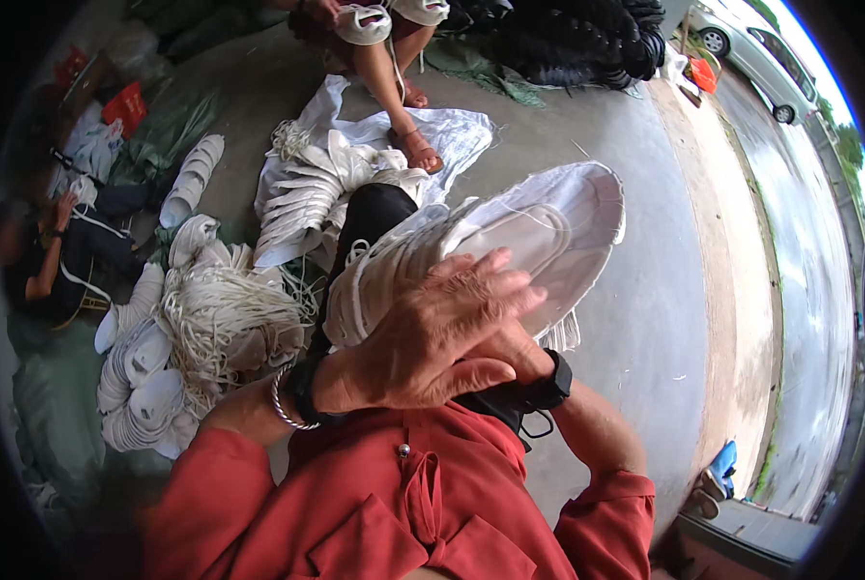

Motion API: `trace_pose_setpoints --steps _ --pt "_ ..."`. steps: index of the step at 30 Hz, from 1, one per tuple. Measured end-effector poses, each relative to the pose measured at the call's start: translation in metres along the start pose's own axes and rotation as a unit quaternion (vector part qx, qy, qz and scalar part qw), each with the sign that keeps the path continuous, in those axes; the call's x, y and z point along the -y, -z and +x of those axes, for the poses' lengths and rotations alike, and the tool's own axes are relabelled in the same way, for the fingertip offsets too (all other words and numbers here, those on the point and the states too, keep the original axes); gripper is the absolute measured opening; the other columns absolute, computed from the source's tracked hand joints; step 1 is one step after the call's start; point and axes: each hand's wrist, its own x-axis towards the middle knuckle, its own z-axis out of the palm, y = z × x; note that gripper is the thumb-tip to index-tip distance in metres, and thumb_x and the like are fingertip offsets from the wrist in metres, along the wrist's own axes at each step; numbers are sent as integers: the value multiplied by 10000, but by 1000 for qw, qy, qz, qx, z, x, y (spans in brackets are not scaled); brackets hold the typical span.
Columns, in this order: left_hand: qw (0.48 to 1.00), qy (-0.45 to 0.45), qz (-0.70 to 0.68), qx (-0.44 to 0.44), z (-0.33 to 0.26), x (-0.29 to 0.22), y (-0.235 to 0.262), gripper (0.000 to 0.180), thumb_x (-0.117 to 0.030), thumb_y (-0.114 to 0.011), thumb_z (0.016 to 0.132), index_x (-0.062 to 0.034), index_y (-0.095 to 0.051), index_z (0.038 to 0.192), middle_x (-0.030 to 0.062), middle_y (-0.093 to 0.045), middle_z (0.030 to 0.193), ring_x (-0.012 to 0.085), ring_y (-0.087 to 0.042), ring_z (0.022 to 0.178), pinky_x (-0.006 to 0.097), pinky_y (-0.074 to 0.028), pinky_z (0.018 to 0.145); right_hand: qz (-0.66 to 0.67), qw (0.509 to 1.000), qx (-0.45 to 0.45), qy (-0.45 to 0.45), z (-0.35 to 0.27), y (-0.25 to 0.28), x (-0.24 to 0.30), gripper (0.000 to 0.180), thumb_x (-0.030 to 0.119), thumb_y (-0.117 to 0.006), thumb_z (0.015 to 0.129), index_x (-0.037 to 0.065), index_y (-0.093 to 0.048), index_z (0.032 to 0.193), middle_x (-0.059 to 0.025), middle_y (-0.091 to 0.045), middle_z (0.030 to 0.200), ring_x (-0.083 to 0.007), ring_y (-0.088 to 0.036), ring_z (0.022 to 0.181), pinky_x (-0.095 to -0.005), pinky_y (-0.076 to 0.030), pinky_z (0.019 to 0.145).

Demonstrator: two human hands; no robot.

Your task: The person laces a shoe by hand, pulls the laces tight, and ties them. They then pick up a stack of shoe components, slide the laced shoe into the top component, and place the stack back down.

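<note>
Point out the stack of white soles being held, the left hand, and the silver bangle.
stack of white soles (548, 227): head view, on the flat face of the top sole.
left hand (432, 333): head view, back of the hand.
silver bangle (283, 404): head view, on the band at the left wrist.

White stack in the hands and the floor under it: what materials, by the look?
White stack of soles: likely moulded foam or rubber, matte; thin, uniform, shoe-shaped with raised rims. The left hand lies over it, the right hand is mostly hidden beneath. Floor: looks like smooth grey concrete, dull, faintly speckled.
</note>
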Motion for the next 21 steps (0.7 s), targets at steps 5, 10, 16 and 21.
trace_pose_setpoints --steps 5,10,16,21 --pt "985 -7 158 66 -4 21 -18 622 -548 -442 833 6 -523 1105 103 -556 816 257 -525 761 424 -343 861 -73 990 119 17 -20 61 84 272 93 -585 768 -30 -566 1011 -205 -584 1008 -349 -562 950 -390 -472 789" --pt "969 12 236 76 0 26 -14 469 -471 -487 846 -17 -600 814 48 -490 615 218 -484 622 404 -356 831 225 926 -247 -176 -101 175 21 177 66 -531 860 -43 -602 981 -125 -642 953 -168 -602 888 -307 -470 802" --pt "964 28 237 115 7 30 -19 467 -450 -459 860 -10 -614 832 50 -529 637 212 -498 613 410 -338 844 53 796 -317 -512 -243 216 -186 550 315 -697 756 -70 -529 1112 -112 -623 979 -157 -576 904 -294 -451 764" --pt "955 62 251 143 6 33 -13 389 -382 -463 833 -27 -620 826 64 -566 690 224 -532 677 424 -332 849 -157 765 -240 -576 -247 192 -280 783 423 -727 660 -90 -445 1180 -230 -572 1076 -310 -550 1029 -349 -435 865"
